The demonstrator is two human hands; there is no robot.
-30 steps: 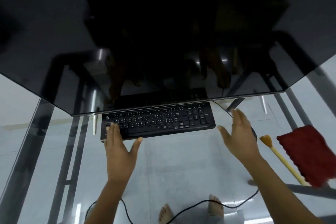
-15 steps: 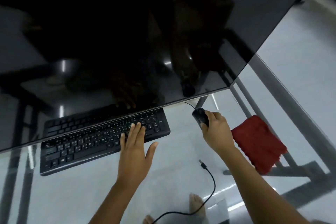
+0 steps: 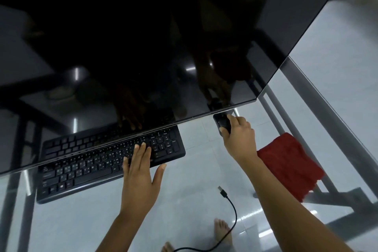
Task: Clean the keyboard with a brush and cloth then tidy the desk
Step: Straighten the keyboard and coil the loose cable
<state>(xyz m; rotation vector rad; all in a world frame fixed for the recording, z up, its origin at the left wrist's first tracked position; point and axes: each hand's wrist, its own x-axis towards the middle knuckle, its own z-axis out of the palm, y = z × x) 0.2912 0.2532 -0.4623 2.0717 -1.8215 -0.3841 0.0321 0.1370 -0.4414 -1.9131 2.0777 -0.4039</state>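
Our left hand lay flat, fingers spread, on the keyboard under the monitor; our right hand gripped the mouse. The cloth lay beside. The loose cable risked snagging.

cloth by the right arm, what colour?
Red, plain, no pattern: the cloth lies on the glass desk. Head view shows it.

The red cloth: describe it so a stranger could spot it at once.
Start at the big dark monitor on the glass desk. Below its right corner the right hand grips a black mouse; just right of that wrist lies the rumpled red cloth, the only red thing.
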